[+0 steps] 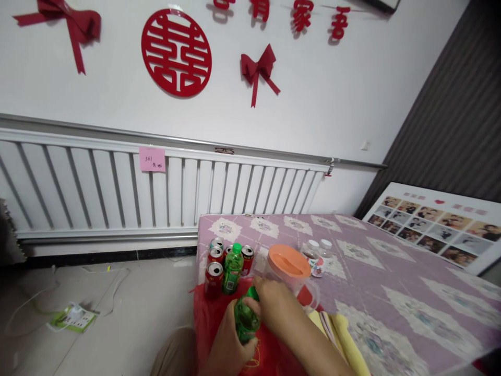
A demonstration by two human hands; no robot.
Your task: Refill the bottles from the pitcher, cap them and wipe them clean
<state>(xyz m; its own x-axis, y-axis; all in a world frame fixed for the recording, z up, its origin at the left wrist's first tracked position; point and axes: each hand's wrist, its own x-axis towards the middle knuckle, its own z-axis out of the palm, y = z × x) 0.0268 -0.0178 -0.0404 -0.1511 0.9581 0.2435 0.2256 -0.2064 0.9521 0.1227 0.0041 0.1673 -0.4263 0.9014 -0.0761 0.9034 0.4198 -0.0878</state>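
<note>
My left hand is wrapped around a green plastic bottle, held tilted over a red sheet. At its top, my right hand is closed over the green cap; its fingertips are mostly hidden. Just beyond stands a second green bottle, upright with its cap on. Several opened drink cans, among them a red can, cluster around that bottle. Right behind my right hand is a clear plastic pitcher with an orange lid.
Two clear bottles with white caps stand behind the pitcher. A yellow cloth lies beside my right forearm on the flowered bedspread. A white radiator runs along the wall. On the floor at left is a power strip with cables.
</note>
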